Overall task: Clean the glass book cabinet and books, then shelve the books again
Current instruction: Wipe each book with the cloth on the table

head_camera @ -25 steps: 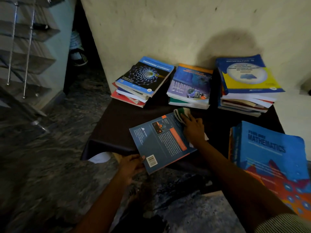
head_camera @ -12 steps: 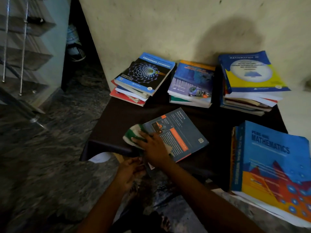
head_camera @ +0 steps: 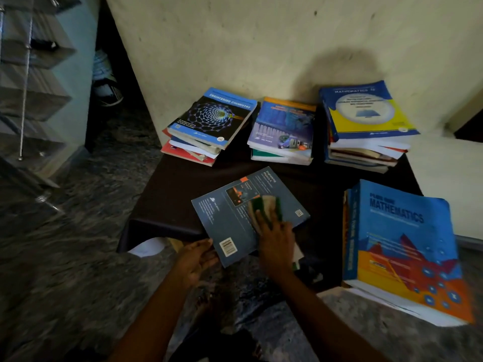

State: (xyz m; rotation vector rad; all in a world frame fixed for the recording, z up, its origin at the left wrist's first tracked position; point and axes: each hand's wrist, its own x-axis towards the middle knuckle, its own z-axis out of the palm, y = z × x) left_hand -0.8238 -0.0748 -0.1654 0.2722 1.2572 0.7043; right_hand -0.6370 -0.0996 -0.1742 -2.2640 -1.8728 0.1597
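Observation:
A dark grey physics book (head_camera: 230,218) lies flat on the dark low table (head_camera: 170,205), its near corner past the table's front edge. My left hand (head_camera: 194,259) grips that near corner by the barcode. My right hand (head_camera: 274,240) presses a green and cream cloth (head_camera: 265,209) onto the middle of the cover. Three stacks of books stand against the wall: one topped by a chemistry book (head_camera: 211,118), a middle stack (head_camera: 283,129), and one with a yellow and blue mathematics book (head_camera: 366,113) on top.
A thick blue and orange mathematics book (head_camera: 402,246) tops a pile at the table's right front. Glass shelves on metal rods (head_camera: 26,82) stand at the far left. The cream wall (head_camera: 261,43) rises behind the table. Dark stone floor (head_camera: 65,257) surrounds it.
My right hand has swept the cloth from the book's far right corner to its left edge and back to the middle of the cover. My left hand stays on the near corner.

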